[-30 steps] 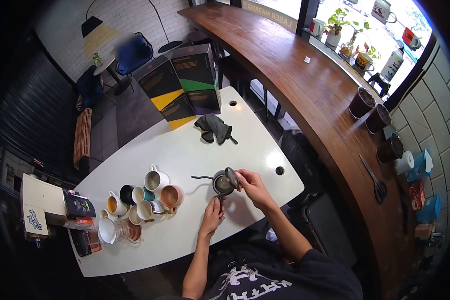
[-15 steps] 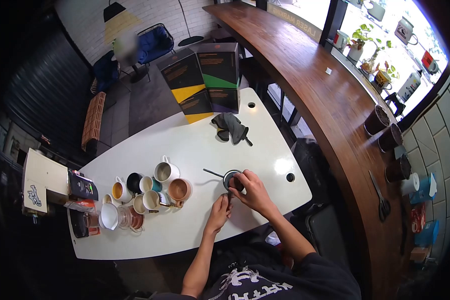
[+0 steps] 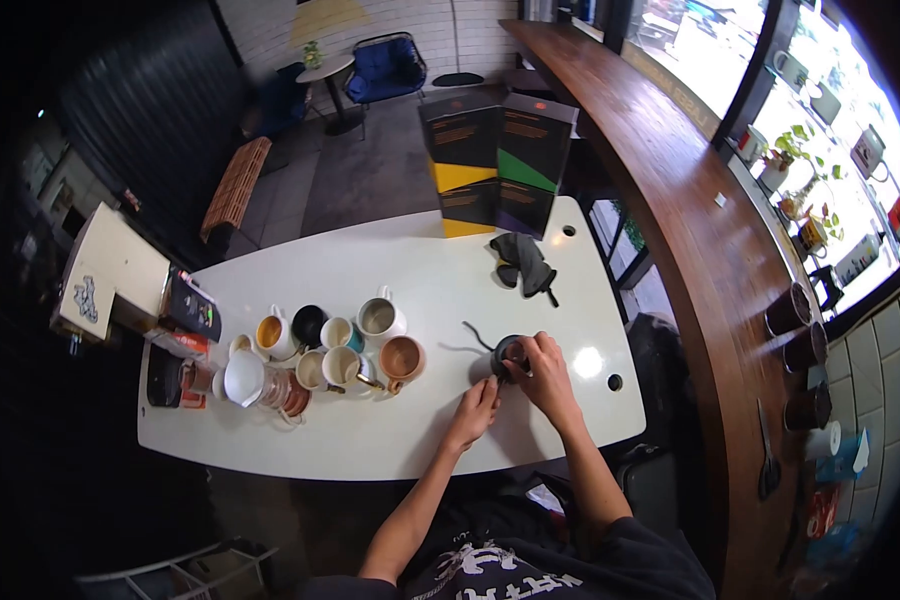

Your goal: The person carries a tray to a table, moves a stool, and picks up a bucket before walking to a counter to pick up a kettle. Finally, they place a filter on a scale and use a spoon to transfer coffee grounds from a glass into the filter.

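A small dark gooseneck kettle (image 3: 503,366) is near the right part of the white table, its thin curved spout (image 3: 476,334) pointing away to the left. My left hand (image 3: 477,408) is closed around its handle, on the side nearest me. Over the kettle's round mouth is my right hand (image 3: 543,372), its fingers curled at the rim around a small brownish thing (image 3: 515,352); I cannot tell what that is. Left of the hands, the nearest vessel is a brown cup (image 3: 401,360), with several more mugs bunched beyond it.
A glass carafe with a white cone (image 3: 244,378) stands at the table's left, by a cream machine (image 3: 120,270). Dark gloves (image 3: 522,266) lie in front of tall dark boxes (image 3: 495,160). A wooden counter (image 3: 690,240) runs along the right, bearing several dark-filled cups (image 3: 806,348) and scissors (image 3: 767,450).
My view has swung left, so the table and its items appear shifted right. The kettle's spout has turned to point farther away from me. Both hands keep their places on the kettle.
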